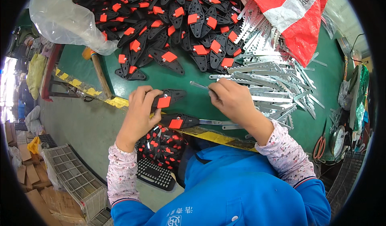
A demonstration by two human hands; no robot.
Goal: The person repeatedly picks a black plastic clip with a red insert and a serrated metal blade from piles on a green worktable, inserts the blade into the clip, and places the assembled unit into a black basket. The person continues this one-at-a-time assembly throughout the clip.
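Above the near edge of the green table, my left hand (140, 107) grips a black plastic clamp-like part (176, 94) with a red tab, its pointed end aimed right. My right hand (233, 99) pinches a thin silvery metal strip (198, 85), whose free end points left toward that part without touching it. Just below, at the table edge, lies a similar black part (187, 120) with a red tab. A metal strip (213, 122) extends from its right end. My right fingers cover the rest of the strip they hold.
Black parts with red tabs (173, 29) are heaped at the back. Toothed metal strips (269, 81) pile up on the right beside a red-and-white bag (299, 21). A hammer (98, 71) lies left. More parts fill a container (163, 143) below the edge. Red-handled scissors (319, 145) hang right.
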